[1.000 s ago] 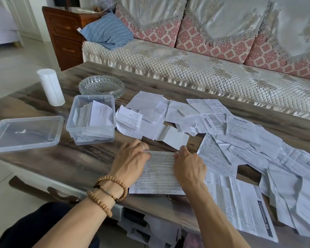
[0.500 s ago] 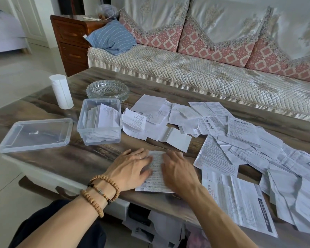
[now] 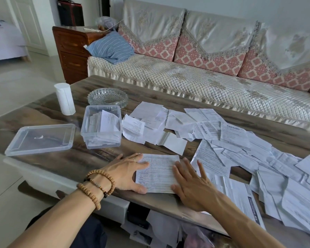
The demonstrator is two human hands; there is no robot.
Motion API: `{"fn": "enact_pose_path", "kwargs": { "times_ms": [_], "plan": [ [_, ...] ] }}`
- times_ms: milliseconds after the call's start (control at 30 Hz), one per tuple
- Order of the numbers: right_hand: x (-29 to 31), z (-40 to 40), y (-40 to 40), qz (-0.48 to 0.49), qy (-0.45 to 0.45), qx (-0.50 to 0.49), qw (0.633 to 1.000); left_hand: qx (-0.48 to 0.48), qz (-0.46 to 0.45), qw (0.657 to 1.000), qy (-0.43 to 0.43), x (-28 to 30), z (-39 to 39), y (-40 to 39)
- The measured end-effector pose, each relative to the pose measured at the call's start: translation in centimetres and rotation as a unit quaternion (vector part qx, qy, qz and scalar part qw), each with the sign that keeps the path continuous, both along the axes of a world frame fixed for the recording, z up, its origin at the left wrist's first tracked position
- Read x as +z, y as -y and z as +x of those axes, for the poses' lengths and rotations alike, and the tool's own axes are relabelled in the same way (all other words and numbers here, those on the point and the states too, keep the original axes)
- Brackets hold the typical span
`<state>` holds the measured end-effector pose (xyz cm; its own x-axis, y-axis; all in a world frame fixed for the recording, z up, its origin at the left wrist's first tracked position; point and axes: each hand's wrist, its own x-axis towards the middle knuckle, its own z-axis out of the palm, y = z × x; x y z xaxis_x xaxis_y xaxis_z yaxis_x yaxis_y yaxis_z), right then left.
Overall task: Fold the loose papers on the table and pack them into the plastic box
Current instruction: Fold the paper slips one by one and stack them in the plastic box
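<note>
A folded printed paper [image 3: 157,171] lies flat near the table's front edge. My left hand [image 3: 127,171] presses on its left edge with straight fingers and the thumb at its lower corner. My right hand [image 3: 191,183] lies flat along its right edge, fingers spread. The clear plastic box [image 3: 101,128] stands behind and to the left, holding several folded papers. A wide spread of loose papers [image 3: 240,145] covers the table's middle and right.
The box's clear lid [image 3: 41,138] lies at the left of the table [image 3: 64,158]. A white paper roll [image 3: 64,99] and a glass ashtray [image 3: 107,97] stand behind the box. A sofa [image 3: 186,83] runs along the far side. More papers sit on the shelf below.
The paper has been folded narrower between my hands. Both hands have since spread apart to its left and right edges, pressing it flat.
</note>
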<state>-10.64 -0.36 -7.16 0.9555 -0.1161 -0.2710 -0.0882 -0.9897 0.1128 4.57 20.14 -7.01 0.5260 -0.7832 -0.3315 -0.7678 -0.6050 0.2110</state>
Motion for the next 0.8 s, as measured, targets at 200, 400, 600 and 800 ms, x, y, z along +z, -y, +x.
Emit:
{"fn": "enact_pose_path", "kwargs": {
  "times_ms": [200, 400, 600, 800],
  "plan": [
    [-1.2, 2.6, -3.7, 0.039, 0.065, -0.004, 0.997, 0.014, -0.003, 1.0, -0.007, 0.4, -0.2, 0.3],
    [-0.7, 4.8, -0.8, -0.002, 0.048, -0.154, 0.987, 0.03, 0.001, 0.999, -0.019, 0.2, 0.0, 0.4],
    [1.1, 4.7, -2.3, 0.173, 0.219, -0.225, 0.934, 0.026, 0.009, 1.0, -0.005, 0.8, -0.3, 0.7],
    [1.3, 5.2, -2.8, 0.41, 0.266, -0.418, 0.766, 0.03, 0.023, 0.999, 0.008, 0.9, -0.3, 0.8]
  ]
}}
